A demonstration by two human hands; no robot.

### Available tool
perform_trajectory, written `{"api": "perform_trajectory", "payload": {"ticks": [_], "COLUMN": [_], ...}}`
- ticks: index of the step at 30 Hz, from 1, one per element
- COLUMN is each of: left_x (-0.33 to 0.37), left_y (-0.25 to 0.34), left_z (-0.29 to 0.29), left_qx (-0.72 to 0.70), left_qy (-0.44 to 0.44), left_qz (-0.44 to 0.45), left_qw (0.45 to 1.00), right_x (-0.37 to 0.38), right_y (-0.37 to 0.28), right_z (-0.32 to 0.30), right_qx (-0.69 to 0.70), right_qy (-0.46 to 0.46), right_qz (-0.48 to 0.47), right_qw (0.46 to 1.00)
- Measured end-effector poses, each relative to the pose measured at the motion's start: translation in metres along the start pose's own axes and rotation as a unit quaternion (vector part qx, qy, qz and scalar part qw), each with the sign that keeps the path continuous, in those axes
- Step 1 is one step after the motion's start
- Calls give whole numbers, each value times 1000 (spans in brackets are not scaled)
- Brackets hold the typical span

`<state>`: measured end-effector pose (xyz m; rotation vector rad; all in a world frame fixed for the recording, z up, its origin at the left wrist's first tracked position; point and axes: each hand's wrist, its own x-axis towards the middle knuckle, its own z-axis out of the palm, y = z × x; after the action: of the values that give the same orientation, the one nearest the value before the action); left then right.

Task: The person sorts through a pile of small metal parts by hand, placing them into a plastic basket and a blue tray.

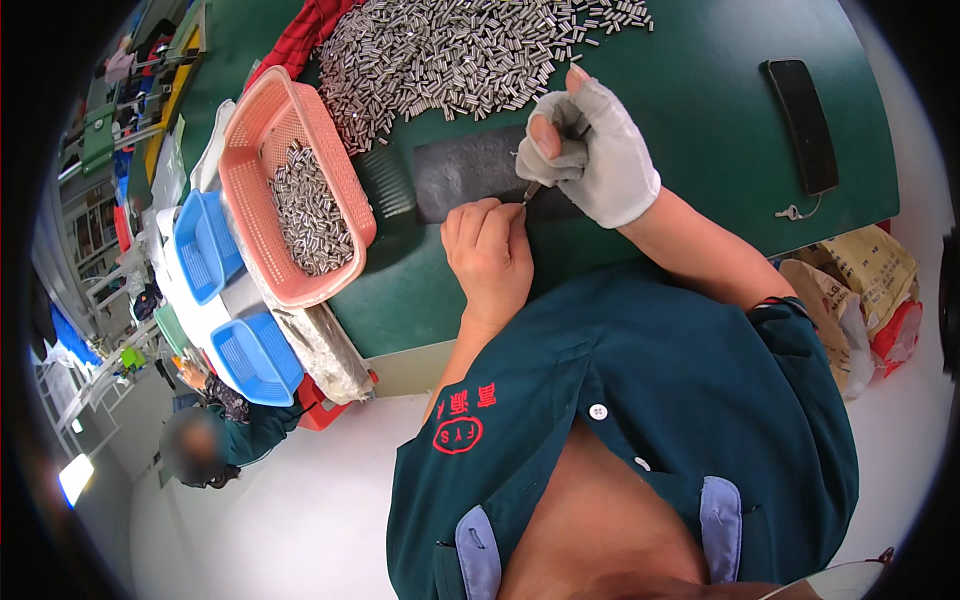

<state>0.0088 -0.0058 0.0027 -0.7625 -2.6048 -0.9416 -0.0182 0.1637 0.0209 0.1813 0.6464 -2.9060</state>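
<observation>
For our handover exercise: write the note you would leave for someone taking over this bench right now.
Left hand: bare, fingertips pinching something small on the dark mat; what it is cannot be made out.
Right hand: in a grey fingerless glove, gripping a small tool whose tip meets the left fingertips.
Loose metal pins: a large heap on the green table behind the mat.
Pink basket: left of the mat, partly filled with pins.
Done: some pins in the basket. Left: the large heap.

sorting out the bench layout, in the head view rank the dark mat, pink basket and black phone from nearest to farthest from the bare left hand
1. Dark mat: touching the left hand, just above it.
2. Pink basket: to its left.
3. Black phone: far right on the green table.
</observation>
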Motion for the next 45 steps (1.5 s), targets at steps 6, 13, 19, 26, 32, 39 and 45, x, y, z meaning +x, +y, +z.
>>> {"api": "perform_trajectory", "payload": {"ticks": [6, 13, 19, 26, 32, 39, 45], "left_x": [0, 0, 0, 0, 2, 0, 5], "left_y": [1, 1, 1, 0, 2, 1, 2], "left_z": [0, -1, 0, 3, 1, 3, -9], "left_qx": [-1, -3, -1, -9, -4, 1, -43], "left_qy": [0, -1, -1, 10, 14, 26, 21], "left_qz": [-1, -3, 0, -2, 1, 10, -12], "left_qw": [1000, 1000, 1000, 1000, 1000, 1000, 999], "right_x": [0, -1, -4, -7, -11, -11, -7], "right_y": [0, 0, 1, 2, 6, 10, 8], "right_z": [3, 2, 5, 5, 10, 20, 4], "right_qx": [-7, -21, -41, -70, -136, -223, -104], "right_qy": [8, -5, 17, 32, 34, 59, 10], "right_qz": [2, 8, 7, 2, 1, -4, -6], "right_qw": [1000, 1000, 999, 997, 990, 973, 995]}}
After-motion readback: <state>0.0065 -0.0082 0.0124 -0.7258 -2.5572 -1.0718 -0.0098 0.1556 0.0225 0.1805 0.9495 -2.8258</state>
